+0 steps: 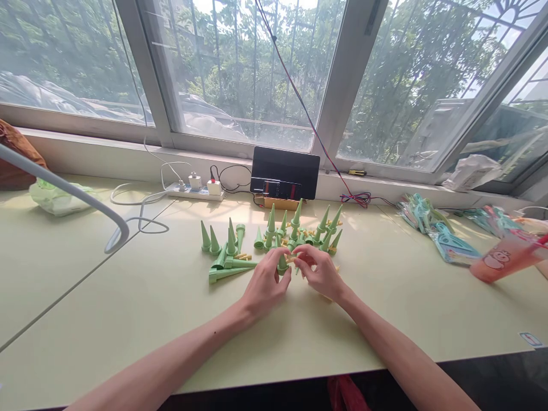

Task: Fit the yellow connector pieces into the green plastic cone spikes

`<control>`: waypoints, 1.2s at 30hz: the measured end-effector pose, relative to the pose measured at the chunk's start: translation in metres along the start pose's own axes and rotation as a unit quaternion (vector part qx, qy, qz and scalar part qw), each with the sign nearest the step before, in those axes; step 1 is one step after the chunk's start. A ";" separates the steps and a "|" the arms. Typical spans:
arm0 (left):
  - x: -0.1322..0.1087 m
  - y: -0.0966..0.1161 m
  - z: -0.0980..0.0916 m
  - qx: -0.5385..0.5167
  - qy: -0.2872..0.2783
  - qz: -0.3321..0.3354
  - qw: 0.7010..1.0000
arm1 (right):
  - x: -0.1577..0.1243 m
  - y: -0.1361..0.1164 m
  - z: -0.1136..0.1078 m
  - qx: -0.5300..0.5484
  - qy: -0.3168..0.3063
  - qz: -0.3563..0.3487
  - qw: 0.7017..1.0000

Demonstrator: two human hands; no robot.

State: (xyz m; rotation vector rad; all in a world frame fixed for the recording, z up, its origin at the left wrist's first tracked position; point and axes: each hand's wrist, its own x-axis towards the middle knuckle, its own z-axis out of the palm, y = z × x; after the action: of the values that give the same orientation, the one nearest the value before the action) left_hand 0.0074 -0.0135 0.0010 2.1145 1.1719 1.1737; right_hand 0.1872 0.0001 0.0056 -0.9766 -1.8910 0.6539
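**Cone (282, 265) in the left hand (268, 278), peg (290, 260) at its three o'clock**

From my remote seat, I see the left hand curled narrow around the green cone, which stands near upright, tip toward twelve. The cone lies at about two o'clock from the middle of that hand, inside its fingers. The yellow peg meets the cone's right side, its long axis running roughly nine to three; I cannot tell whether it is seated or only touching. The right hand (315, 272) is nearer the peg, its thumb and fingertips pinching the outer end, with the cone at its nine o'clock. More cones (206, 237) stand and lie on the bench (171, 319), at ten and one o'clock from the left hand.
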 end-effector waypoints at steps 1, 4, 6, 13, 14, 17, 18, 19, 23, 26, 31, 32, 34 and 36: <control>0.000 0.001 0.000 0.000 0.003 0.001 1.000 | 0.000 0.000 0.000 -0.002 -0.002 0.001 1.000; 0.000 0.002 -0.002 0.005 0.008 0.002 1.000 | 0.001 0.002 0.001 -0.007 -0.008 0.000 1.000; 0.001 0.003 -0.003 0.006 0.007 0.000 1.000 | 0.001 0.003 0.001 -0.009 -0.009 -0.002 1.000; 0.000 0.003 -0.003 0.009 0.005 0.000 1.000 | 0.001 0.004 0.001 -0.010 -0.006 -0.001 1.000; 0.000 0.003 -0.003 0.007 0.005 0.001 1.000 | 0.001 0.004 0.001 -0.011 -0.006 -0.001 1.000; 0.000 0.002 -0.003 0.001 0.005 0.007 1.000 | 0.001 0.003 0.001 -0.015 -0.007 -0.003 1.000; 0.000 0.002 -0.003 0.000 0.004 0.008 1.000 | 0.001 0.003 0.000 -0.017 -0.007 -0.003 1.000; 0.000 0.002 -0.003 0.000 0.004 0.008 1.000 | 0.001 0.003 0.000 -0.018 -0.007 -0.003 1.000; 0.000 0.003 -0.002 0.004 0.001 0.007 1.000 | 0.001 0.002 0.000 -0.026 -0.013 -0.001 1.000; -0.001 0.003 -0.002 0.005 0.000 0.010 1.000 | 0.001 0.000 -0.001 -0.031 -0.017 -0.001 0.999; -0.002 0.003 -0.001 0.010 0.000 0.019 1.000 | 0.001 -0.003 -0.002 -0.052 -0.019 -0.007 0.998; -0.002 0.002 0.000 0.011 0.001 0.020 1.000 | 0.001 -0.003 -0.001 -0.056 -0.017 -0.009 0.998; -0.001 0.002 0.000 0.010 0.001 0.020 1.000 | 0.001 -0.002 -0.001 -0.060 -0.014 -0.011 0.998; -0.001 0.002 -0.001 0.011 0.003 0.019 1.000 | 0.001 0.000 0.000 -0.052 -0.013 -0.006 0.999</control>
State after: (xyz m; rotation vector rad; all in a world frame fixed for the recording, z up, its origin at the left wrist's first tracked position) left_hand 0.0073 -0.0152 0.0021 2.1585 1.1574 1.1908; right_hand 0.1868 0.0008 0.0064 -1.0255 -1.9679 0.5684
